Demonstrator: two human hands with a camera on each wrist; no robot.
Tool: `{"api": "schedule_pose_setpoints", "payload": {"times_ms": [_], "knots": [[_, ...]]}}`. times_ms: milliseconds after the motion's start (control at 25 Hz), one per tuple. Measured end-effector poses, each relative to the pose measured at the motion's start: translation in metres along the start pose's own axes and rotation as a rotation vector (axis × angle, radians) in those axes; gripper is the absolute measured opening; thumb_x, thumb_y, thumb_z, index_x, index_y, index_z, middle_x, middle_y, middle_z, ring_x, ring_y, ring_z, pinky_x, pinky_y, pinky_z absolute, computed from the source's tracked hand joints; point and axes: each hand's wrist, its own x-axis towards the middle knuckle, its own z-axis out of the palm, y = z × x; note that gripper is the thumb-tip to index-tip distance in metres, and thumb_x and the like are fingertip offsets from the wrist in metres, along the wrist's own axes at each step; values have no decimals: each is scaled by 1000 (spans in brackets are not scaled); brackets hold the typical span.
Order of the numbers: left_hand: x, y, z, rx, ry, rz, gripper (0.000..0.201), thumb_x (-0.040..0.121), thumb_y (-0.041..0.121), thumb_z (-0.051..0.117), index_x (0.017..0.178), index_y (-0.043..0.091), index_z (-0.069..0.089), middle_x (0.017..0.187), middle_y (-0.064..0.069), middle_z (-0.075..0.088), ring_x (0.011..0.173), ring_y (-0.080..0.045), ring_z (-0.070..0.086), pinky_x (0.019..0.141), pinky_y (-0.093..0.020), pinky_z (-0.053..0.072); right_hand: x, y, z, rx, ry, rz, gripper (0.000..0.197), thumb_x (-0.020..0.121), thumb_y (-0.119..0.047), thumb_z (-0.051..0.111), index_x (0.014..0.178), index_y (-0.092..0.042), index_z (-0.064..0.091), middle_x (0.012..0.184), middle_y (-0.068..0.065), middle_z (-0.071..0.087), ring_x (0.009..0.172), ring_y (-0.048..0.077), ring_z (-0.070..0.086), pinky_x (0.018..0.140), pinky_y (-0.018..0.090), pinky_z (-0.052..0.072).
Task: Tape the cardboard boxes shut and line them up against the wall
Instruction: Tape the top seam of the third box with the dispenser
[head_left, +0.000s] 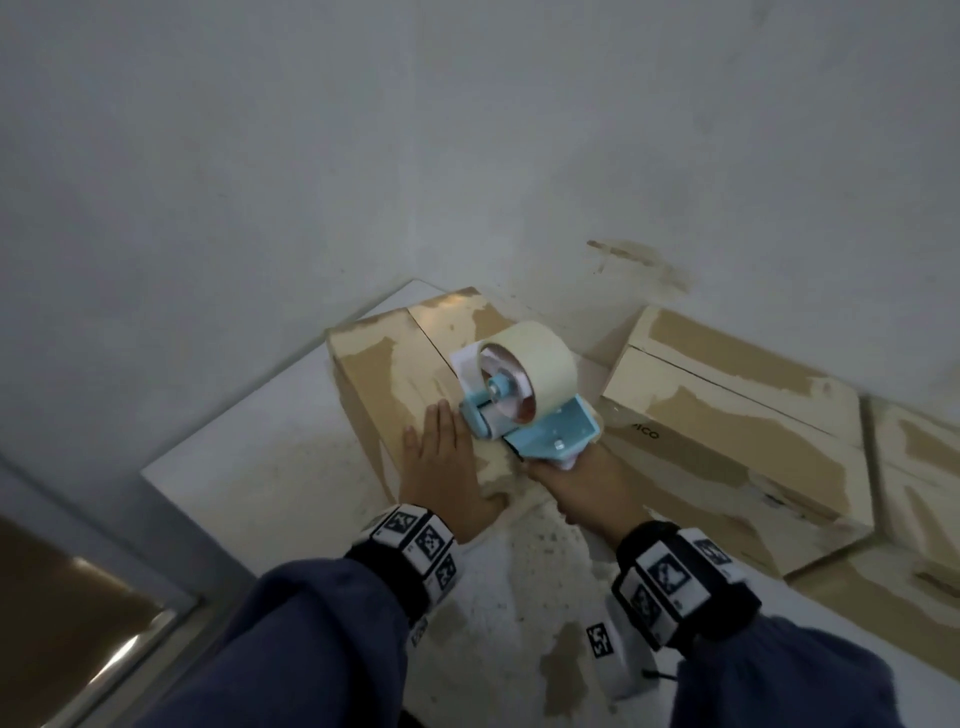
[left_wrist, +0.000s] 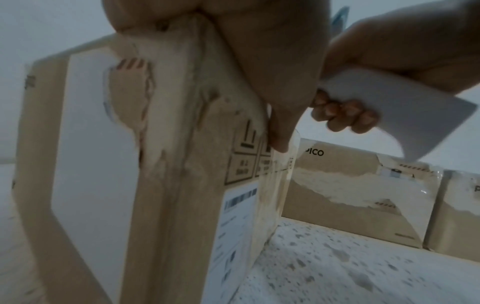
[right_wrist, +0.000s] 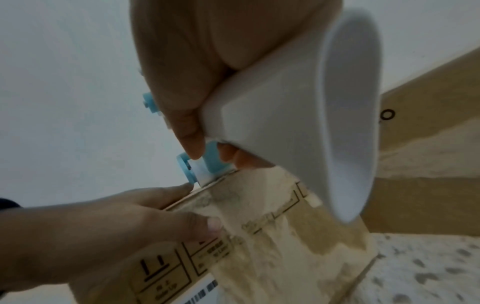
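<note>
1. Head view: box (head_left: 395, 364) stands on a speckled white floor (head_left: 291, 462), its far end near the grey wall (head_left: 363, 156).
2. Left hand (head_left: 441, 467) lies flat on the box, thumb down its near face.
3. Right hand (head_left: 587, 488) grips the tape gun (head_left: 524, 395), one roll loaded, on the box.
4. Right of the box, two more boxes (head_left: 727, 415) line the wall.

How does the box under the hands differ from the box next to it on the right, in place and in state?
The box under the hands stands away from the wall, turned at an angle; the neighbouring box lies along the wall. The left hand presses the first while the right hand runs the tape dispenser on it; nothing touches the neighbouring box. Both are brown cardboard with torn, pale patches.
</note>
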Motion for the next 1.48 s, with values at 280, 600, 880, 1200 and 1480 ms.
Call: {"api": "schedule_pose_setpoints", "payload": {"times_ms": [280, 600, 880, 1200, 1480], "knots": [[-3, 6, 0, 53, 5, 11, 103, 81, 71, 36, 148, 7, -9, 157, -17, -13, 146, -34, -9, 116, -53, 1, -75, 43, -34, 92, -22, 174, 10, 79, -22, 71, 83, -27, 62, 62, -10, 62, 46, -2, 51, 55, 26, 41], [19, 11, -17, 258, -75, 562, 62, 96, 40, 34, 150, 29, 5, 160, 0, -6, 147, -22, -13, 116, -46, -12, -68, 42, -41, 73, -146, 196, 22, 74, 1, 59, 93, -10, 59, 70, 4, 56, 53, 12, 46, 53, 26, 38], [20, 11, -12, 302, -89, 527, 65, 96, 40, 32, 151, 21, 4, 160, -2, -3, 147, -22, -5, 119, -46, 2, -87, 49, -40, 342, -54, 179, 19, 78, -4, 68, 87, -17, 58, 50, -16, 56, 41, -3, 46, 48, 21, 36], [21, 7, -14, 193, -160, 510, 84, 80, 58, 22, 151, 23, -4, 159, 2, -13, 147, -18, -12, 118, -43, -4, -105, 74, -36, 375, -13, 401, 14, 74, -2, 70, 82, -8, 59, 44, -2, 49, 39, 14, 38, 46, 27, 35], [20, 32, 3, 194, -69, 255, 71, 97, 38, 27, 148, 6, -10, 158, -12, -14, 146, -30, -11, 117, -47, 1, -89, 83, -24, 361, -3, 357, 19, 71, -1, 69, 88, -6, 61, 57, -1, 54, 40, 6, 43, 47, 27, 36]]}}
